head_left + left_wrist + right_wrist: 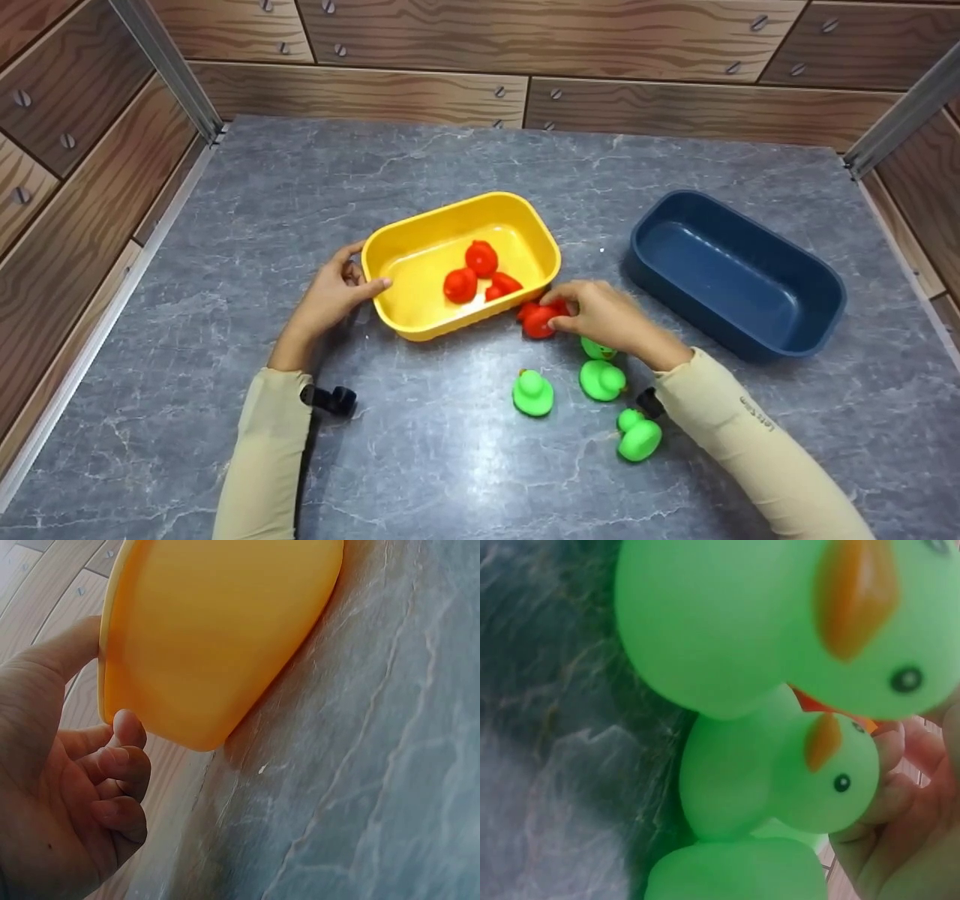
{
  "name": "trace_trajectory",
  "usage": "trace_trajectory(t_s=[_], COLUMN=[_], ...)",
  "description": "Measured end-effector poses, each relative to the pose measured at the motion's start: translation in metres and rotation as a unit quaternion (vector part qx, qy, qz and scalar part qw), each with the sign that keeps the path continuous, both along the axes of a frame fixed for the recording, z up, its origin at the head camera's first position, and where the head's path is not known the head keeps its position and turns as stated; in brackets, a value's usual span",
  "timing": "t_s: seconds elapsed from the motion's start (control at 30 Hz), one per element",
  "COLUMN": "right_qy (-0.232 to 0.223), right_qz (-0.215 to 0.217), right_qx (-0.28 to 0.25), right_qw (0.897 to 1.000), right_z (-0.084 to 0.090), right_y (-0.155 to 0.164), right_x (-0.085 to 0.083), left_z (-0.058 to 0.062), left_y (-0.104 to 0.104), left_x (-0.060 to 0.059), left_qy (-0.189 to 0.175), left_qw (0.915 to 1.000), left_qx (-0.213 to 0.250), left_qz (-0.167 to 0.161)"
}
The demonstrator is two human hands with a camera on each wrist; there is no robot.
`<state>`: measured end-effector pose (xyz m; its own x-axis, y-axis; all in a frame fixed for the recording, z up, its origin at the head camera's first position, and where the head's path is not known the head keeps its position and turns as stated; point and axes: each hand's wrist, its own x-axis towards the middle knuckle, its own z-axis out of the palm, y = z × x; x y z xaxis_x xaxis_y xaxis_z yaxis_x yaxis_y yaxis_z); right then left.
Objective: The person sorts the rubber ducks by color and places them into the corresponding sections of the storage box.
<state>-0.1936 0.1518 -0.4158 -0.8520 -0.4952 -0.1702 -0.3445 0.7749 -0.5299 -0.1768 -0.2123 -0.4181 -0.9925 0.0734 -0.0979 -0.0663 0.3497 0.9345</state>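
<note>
The right hand's grip (600,315) pinches a red duck (538,321) on the worktop (450,450) just outside the yellow tub (420,319), which the left hand (334,292) steadies by its rim. Left wrist: thumb over rim, fingers curled beneath. Right wrist: green ducks (780,780) crowd the lens.

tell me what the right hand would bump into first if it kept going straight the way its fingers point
The right hand, pinching a red duck, points left toward the yellow tub. It would likely meet the tub's near right wall first, though the head view leaves the gap unclear.
</note>
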Motion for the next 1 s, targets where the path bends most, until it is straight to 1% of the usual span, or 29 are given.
trace_trajectory(t_s=[0.37, 0.63, 0.73, 1.0], right_qy=[0.017, 0.028, 0.025, 0.004], right_qz=[-0.001, -0.001, -0.004, -0.019], right_qx=[-0.015, -0.044, -0.052, -0.086], right_qw=[1.000, 0.999, 0.998, 0.996], right_z=[-0.002, -0.003, 0.000, 0.013], right_y=[0.003, 0.008, 0.010, 0.024], right_x=[0.002, 0.007, 0.008, 0.014], left_z=[0.003, 0.001, 0.001, 0.000], left_y=[0.001, 0.001, 0.000, 0.000], left_x=[0.001, 0.001, 0.001, 0.000], left_qy=[0.003, -0.001, 0.000, -0.002], left_qw=[1.0000, 1.0000, 1.0000, 1.0000], left_qx=[-0.008, -0.005, -0.003, -0.001], left_qz=[-0.003, -0.001, 0.000, -0.001])
